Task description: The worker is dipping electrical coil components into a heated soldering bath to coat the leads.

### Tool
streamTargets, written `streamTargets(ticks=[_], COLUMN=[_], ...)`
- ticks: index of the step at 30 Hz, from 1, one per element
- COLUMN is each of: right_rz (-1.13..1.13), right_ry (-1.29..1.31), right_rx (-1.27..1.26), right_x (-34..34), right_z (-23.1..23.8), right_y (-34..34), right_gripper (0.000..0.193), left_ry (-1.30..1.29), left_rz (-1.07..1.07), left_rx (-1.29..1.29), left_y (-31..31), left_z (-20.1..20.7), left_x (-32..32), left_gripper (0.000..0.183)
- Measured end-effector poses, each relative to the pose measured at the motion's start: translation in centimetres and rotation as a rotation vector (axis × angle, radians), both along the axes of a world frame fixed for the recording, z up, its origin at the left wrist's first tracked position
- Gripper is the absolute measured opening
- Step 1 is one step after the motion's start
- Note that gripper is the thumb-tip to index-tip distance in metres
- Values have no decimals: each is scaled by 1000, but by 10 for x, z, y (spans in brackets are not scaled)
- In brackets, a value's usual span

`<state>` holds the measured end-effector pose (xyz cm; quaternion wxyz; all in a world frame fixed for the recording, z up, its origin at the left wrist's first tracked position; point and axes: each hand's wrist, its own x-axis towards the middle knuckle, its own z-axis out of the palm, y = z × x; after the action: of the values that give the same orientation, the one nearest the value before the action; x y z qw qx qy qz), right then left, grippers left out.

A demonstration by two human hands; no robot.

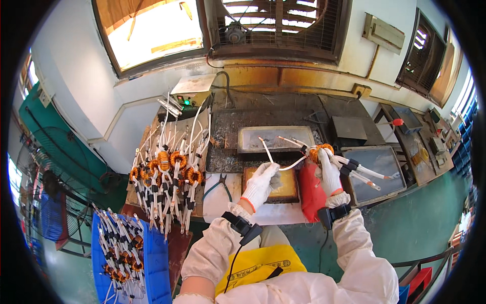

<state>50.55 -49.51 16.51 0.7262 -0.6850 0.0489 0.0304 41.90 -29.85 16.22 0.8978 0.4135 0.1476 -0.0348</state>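
In a white knit glove, my right hand [330, 175] grips a toroidal coil [315, 152] wound with copper wire. White-sleeved leads with black bands stick out from it on both sides, their bare ends copper or silver coloured. My left hand [263, 183], gloved the same way, is closed on one white lead [267, 150] of this coil, its end pointing up and away. Both hands are above the near edge of the bench, close to a metal-rimmed tray [276, 139]. Below them is a square pan with a yellowish-brown surface [284, 186], partly hidden by the left hand.
Many similar coils [169, 167] are heaped on the bench's left, and more fill a blue crate [157, 263]. Pliers [217, 188] lie between heap and left hand. A red cloth-like piece [310, 192], a grey-filled tray [374, 175] and a control box [193, 88] with a green light surround the work.
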Motion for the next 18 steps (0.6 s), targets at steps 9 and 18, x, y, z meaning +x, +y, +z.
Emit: streamTargets(ticks=[9,18], right_rz=[59,88], right_ry=[-13,23], right_rx=[183,319], right_x=[23,36], right_z=[-5,-14], right_y=[4,4], right_gripper=[28,26], left_ry=[-22,-47], left_rz=[64,31], left_rx=[235,401], left_y=[-5,-11], left_z=[-22,-13], left_x=[29,28], left_gripper=[18,20])
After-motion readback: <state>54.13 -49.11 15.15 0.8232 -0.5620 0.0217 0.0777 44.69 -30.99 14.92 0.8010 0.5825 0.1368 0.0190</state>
